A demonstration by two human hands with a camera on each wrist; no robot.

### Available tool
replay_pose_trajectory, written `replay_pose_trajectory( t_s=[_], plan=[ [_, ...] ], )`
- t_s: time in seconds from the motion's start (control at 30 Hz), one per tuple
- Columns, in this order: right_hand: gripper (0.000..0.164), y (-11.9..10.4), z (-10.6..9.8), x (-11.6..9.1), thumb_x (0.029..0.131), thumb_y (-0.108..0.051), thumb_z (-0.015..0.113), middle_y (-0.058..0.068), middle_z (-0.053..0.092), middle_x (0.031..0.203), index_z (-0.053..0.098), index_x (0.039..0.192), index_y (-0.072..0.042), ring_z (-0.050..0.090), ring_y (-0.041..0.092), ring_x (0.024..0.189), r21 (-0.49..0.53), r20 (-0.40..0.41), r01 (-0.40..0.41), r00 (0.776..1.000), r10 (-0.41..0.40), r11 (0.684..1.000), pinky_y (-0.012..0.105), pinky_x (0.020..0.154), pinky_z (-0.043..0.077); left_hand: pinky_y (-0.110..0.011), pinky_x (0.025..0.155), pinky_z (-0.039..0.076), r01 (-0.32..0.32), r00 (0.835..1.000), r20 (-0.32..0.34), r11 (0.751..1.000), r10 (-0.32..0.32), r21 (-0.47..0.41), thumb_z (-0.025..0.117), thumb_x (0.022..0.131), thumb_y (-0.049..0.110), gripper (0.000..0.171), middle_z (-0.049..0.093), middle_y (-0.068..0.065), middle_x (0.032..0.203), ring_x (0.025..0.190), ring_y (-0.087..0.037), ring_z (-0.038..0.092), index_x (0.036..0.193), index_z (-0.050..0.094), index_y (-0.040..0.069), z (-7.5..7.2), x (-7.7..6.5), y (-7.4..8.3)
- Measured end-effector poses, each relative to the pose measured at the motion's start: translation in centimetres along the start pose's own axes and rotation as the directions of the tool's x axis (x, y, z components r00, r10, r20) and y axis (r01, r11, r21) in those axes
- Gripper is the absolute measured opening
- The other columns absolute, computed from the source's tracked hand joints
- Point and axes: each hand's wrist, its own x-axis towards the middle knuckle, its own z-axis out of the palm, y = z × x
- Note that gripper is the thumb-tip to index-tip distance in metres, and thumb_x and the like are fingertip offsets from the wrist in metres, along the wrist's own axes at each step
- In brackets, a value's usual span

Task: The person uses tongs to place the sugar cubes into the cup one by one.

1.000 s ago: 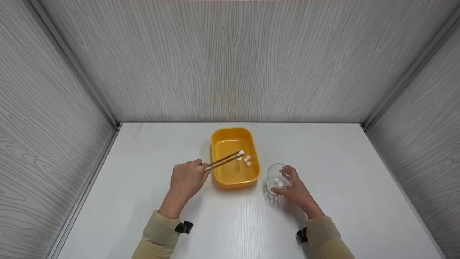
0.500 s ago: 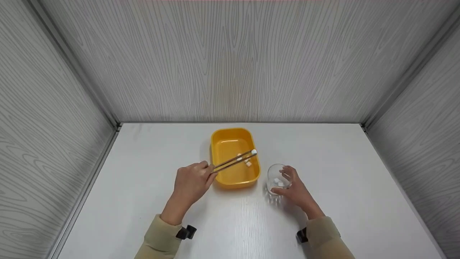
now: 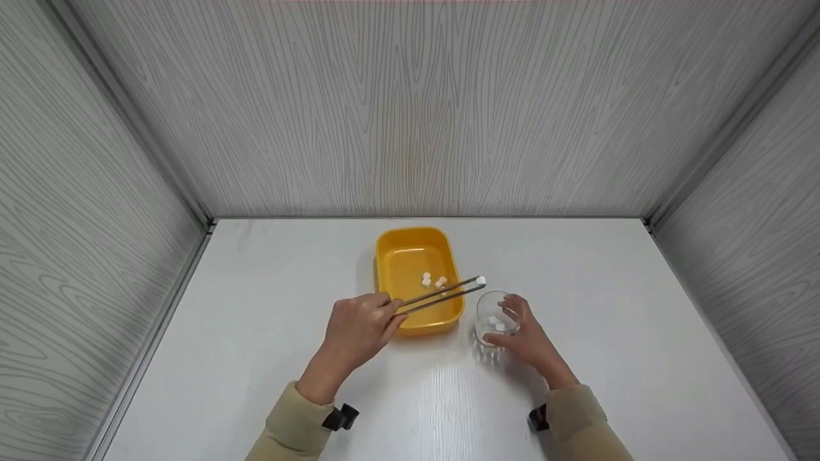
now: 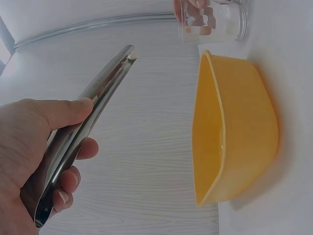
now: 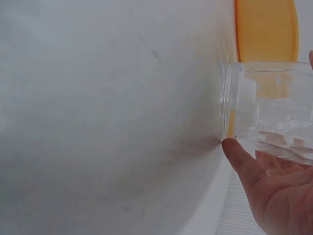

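Observation:
My left hand [image 3: 360, 326] grips a pair of metal tongs [image 4: 105, 98], thumb on one arm and fingers around the other. At their tips the tongs pinch a small white cube [image 3: 481, 281], held in the air between the yellow tray [image 3: 416, 331] and the clear glass [image 3: 490, 302]. With curled fingers and thumb my right hand [image 3: 530, 336] holds that glass upright on the table. A few white cubes [image 3: 500, 327] lie at the bottom of the glass. Several more white cubes [image 3: 426, 279] lie in the tray, some partly hidden behind the tongs.
The white tabletop [image 3: 256, 275] surrounds the tray and glass. A grey wood-patterned panel [image 3: 410, 115] rises along the back edge, with similar panels at left and right. The tray stands close to the left of the glass.
My left hand has moved right, carrying the white cube in the tongs from over the tray past its right rim towards the glass. The right hand and glass stay in place.

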Motion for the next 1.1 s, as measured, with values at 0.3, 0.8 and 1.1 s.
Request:
replay_pose_trajectory(
  t_s=[0.3,0.8,1.1],
  plan=[
    [0.096,0.0,0.0,0.0,0.077,-0.025,0.086,0.012,0.037,0.152,0.023,0.148,-0.013,0.029,0.03,0.143,0.022,0.004,0.001,1.0,-0.001,1.0,0.056,0.111,0.023,-0.025,0.051,0.047,-0.034,0.999,0.018,0.999,0.034,0.0,0.075,0.087,0.03,0.022,0.064,0.001,0.077,0.058,-0.012,0.058,0.096,0.078,0.01,0.8,0.5,1.2],
    [0.094,0.1,0.0,-0.2,0.076,-0.024,0.086,0.016,0.036,0.152,0.025,0.147,-0.012,0.03,0.032,0.142,0.038,0.007,0.038,0.999,-0.038,0.999,0.055,0.107,0.03,-0.024,0.048,0.044,-0.016,0.999,0.05,1.0,0.016,0.008,0.076,0.087,0.035,0.028,0.062,0.001,0.076,0.057,-0.013,0.055,0.097,0.077,0.009,2.2,0.5,1.8],
    [0.096,0.0,0.0,-0.1,0.077,-0.026,0.086,0.013,0.037,0.152,0.023,0.149,-0.012,0.029,0.031,0.143,0.006,0.007,0.035,0.999,-0.035,0.999,0.057,0.109,0.026,-0.025,0.049,0.047,0.089,0.995,0.052,0.996,-0.088,-0.023,0.079,0.083,0.036,0.035,0.064,-0.003,0.079,0.057,-0.014,0.056,0.101,0.075,0.006,2.3,0.0,1.2]
  ],
)
